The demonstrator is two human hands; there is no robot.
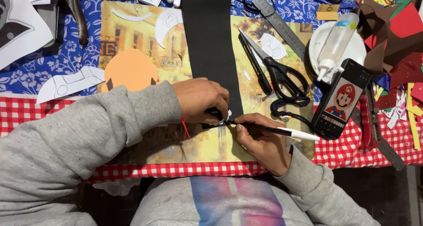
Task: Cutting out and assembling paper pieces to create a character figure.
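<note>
the left hand presses flat on the lower end of a black strip of sheet, fingers curled over a small white paper piece. the right hand is closed around a black pen with a white end, its tip touching the strip's bottom edge. black scissors lie just beside, on the yellow picture mat

To your right, just past your right hand, a black phone lies tilted on the red checked cloth, its lit screen showing a cartoon figure in a red cap. Beside it, a clear glue bottle rests on a white plate.
</note>
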